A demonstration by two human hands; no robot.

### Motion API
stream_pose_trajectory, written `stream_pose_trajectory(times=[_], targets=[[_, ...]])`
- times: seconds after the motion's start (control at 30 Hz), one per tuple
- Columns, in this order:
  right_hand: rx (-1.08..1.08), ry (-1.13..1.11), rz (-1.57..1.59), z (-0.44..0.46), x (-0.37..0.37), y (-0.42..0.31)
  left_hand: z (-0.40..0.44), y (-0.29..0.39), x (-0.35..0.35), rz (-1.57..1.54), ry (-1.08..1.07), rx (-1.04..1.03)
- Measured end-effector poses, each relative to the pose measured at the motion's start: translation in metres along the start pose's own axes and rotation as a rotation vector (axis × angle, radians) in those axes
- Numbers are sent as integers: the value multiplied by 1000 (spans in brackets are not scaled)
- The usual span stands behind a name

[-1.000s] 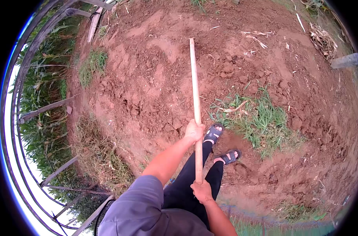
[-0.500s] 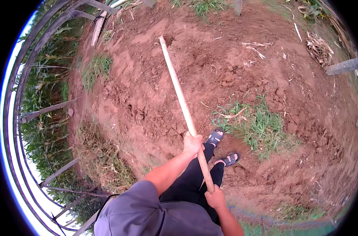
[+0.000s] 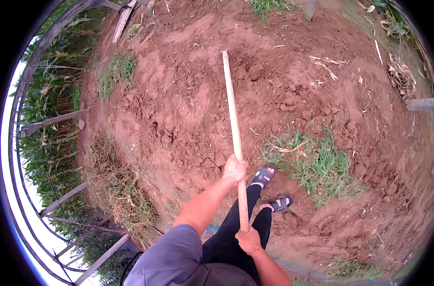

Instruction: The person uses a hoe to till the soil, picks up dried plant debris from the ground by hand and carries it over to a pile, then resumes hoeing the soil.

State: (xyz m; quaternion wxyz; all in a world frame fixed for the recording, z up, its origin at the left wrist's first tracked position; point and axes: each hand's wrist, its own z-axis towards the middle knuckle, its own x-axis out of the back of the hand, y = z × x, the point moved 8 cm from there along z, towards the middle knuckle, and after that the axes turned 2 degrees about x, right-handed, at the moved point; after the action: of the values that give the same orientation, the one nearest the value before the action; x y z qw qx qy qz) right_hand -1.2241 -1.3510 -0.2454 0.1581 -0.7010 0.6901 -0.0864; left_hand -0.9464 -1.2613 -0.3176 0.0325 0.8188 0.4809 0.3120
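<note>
My left hand (image 3: 235, 169) is closed around the middle of a long pale wooden handle (image 3: 233, 112). Lower down, my right hand (image 3: 250, 241) grips the handle near its end, close to my legs. The handle points away from me across the reddish soil (image 3: 179, 100). Its far end meets the ground beside loosened clods, and any blade there is hidden or too small to make out. Both of my feet, in dark sandals (image 3: 262, 176), stand just right of the handle.
Green grass (image 3: 324, 164) grows right of my feet. Dry weeds (image 3: 117, 183) lie at the left, beside a wooden frame (image 3: 64, 198) and tall green plants (image 3: 48, 143). A post (image 3: 424, 105) and dry stalks (image 3: 401, 76) stand or lie at the far right.
The far end of the handle swung left, then came back right and slightly nearer. Both hands have kept their hold, with the handle now more upright in view.
</note>
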Motion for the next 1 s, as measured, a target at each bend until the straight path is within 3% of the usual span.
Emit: stream_pose_trajectory(times=[0.03, 0.07, 0.17, 0.3, 0.4, 0.47, 0.6, 0.77, 0.9, 1.0], targets=[[-23, -6, -108, -38, 24, -4, -3, -25, -11, 17, 36, -102], [-12, 29, -212, -58, 44, 1, -46, -14, -17, -140, -60, 5], [6, 69, -337, -90, 73, 19, -80, -51, -40, -440, -65, 88], [73, 112, -524, -94, 77, 13, -100, -47, -11, -639, -8, 82], [210, 88, -586, -84, 64, -14, -121, -11, 42, -720, 82, -16], [317, 73, -577, -71, 47, -43, -125, 20, 86, -724, 98, -194], [536, 111, -433, -71, 12, -148, -134, 118, 180, -707, 111, -422], [441, 40, -269, -42, -30, -245, -63, 197, 245, -566, 123, -525], [242, 124, -261, 8, -54, -267, 69, 174, 200, -544, -48, -316], [-21, 114, -324, -14, -70, -183, 74, 50, 117, -486, -243, 45]])
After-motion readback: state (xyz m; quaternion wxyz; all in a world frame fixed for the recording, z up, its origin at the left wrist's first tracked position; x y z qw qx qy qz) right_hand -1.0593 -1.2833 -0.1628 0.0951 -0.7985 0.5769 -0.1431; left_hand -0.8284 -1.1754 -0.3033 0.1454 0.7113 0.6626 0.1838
